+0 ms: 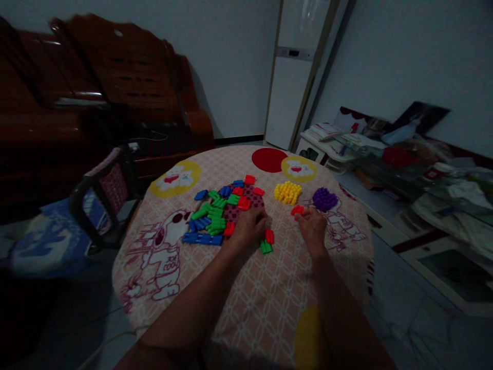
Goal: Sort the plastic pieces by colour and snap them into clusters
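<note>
My right hand is at the right of the table, thumb and fingers closed on a red building block; it may be more than one block. My left hand is curled at the right edge of a mixed pile, and what its fingers hold, if anything, is hidden. Around it lie red blocks, green blocks and blue blocks. Just right of that hand, a red block and a green block lie side by side. Yellow blocks and purple blocks form two separate clusters beyond my right hand.
A patterned cloth covers the round table. Behind it at left stands a wooden bench, with a dark-framed chair by the table's left edge. A cluttered cabinet runs along the right.
</note>
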`<state>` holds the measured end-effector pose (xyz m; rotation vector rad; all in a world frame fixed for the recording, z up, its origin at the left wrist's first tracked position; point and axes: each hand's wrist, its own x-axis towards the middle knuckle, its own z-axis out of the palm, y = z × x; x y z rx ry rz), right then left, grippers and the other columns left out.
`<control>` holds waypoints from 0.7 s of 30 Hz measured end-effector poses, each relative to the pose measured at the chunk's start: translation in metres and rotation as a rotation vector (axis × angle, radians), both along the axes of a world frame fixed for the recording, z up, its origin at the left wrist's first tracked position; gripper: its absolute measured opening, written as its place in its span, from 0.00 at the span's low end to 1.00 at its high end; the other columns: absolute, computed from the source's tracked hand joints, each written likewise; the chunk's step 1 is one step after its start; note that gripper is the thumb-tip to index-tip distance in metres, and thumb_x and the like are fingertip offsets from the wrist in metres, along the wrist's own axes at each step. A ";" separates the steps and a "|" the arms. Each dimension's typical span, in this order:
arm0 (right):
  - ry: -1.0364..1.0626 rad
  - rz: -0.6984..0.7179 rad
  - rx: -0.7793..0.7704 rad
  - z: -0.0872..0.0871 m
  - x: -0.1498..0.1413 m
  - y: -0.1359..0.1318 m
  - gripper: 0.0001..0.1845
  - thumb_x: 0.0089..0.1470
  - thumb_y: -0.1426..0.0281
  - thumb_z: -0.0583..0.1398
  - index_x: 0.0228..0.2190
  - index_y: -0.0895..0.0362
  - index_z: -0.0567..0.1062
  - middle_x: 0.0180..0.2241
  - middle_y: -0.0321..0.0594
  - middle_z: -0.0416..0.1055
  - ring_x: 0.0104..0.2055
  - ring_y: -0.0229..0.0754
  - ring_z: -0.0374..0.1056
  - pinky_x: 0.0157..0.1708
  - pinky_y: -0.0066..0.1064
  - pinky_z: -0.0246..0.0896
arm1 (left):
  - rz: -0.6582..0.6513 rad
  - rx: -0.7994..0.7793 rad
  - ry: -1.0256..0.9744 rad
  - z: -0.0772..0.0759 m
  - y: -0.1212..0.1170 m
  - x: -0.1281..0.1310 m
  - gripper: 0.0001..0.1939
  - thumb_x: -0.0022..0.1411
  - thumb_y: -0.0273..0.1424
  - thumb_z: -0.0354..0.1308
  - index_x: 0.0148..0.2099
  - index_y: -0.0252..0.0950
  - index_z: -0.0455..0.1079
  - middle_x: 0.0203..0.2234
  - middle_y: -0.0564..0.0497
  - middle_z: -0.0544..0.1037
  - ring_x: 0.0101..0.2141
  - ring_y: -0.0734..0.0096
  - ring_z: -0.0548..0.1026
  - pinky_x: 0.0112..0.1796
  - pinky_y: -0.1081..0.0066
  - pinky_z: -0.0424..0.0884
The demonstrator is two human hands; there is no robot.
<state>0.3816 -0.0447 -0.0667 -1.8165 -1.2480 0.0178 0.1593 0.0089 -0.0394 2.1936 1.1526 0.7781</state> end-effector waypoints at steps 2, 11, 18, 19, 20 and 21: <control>0.006 -0.042 0.043 0.004 -0.002 -0.001 0.15 0.53 0.57 0.61 0.24 0.55 0.73 0.23 0.39 0.75 0.26 0.42 0.68 0.30 0.31 0.59 | 0.046 0.065 0.027 -0.002 0.006 -0.004 0.09 0.59 0.27 0.54 0.38 0.34 0.76 0.34 0.45 0.80 0.36 0.62 0.76 0.39 0.65 0.71; 0.047 -0.044 0.139 0.009 -0.011 -0.001 0.15 0.56 0.60 0.57 0.24 0.55 0.72 0.24 0.39 0.76 0.27 0.41 0.68 0.32 0.31 0.61 | 0.203 0.266 0.165 -0.017 0.055 -0.027 0.20 0.61 0.27 0.54 0.55 0.34 0.71 0.55 0.39 0.75 0.57 0.53 0.69 0.59 0.54 0.63; 0.106 -0.068 0.184 0.011 -0.009 -0.001 0.13 0.56 0.60 0.58 0.24 0.54 0.72 0.23 0.37 0.74 0.26 0.41 0.69 0.31 0.30 0.61 | 0.278 0.237 0.225 -0.007 0.070 -0.036 0.12 0.64 0.30 0.53 0.45 0.33 0.74 0.44 0.38 0.78 0.47 0.53 0.74 0.52 0.57 0.68; 0.115 -0.079 0.192 0.011 -0.008 -0.001 0.13 0.55 0.60 0.58 0.24 0.54 0.72 0.23 0.37 0.74 0.26 0.41 0.69 0.30 0.30 0.61 | 0.305 0.242 0.200 -0.005 0.075 -0.037 0.13 0.64 0.29 0.52 0.48 0.33 0.74 0.45 0.38 0.78 0.48 0.53 0.74 0.52 0.57 0.68; 0.119 -0.085 0.199 0.011 -0.008 -0.001 0.13 0.55 0.60 0.58 0.24 0.54 0.72 0.22 0.37 0.74 0.26 0.41 0.69 0.30 0.30 0.61 | 0.327 0.240 0.186 -0.002 0.080 -0.038 0.15 0.64 0.29 0.52 0.50 0.33 0.73 0.47 0.38 0.77 0.49 0.53 0.74 0.52 0.58 0.68; 0.119 -0.086 0.206 0.011 -0.007 -0.001 0.13 0.55 0.60 0.58 0.24 0.54 0.72 0.22 0.37 0.74 0.26 0.41 0.69 0.30 0.30 0.60 | 0.345 0.227 0.189 0.001 0.085 -0.037 0.16 0.64 0.29 0.52 0.52 0.33 0.73 0.48 0.37 0.77 0.49 0.53 0.74 0.53 0.58 0.67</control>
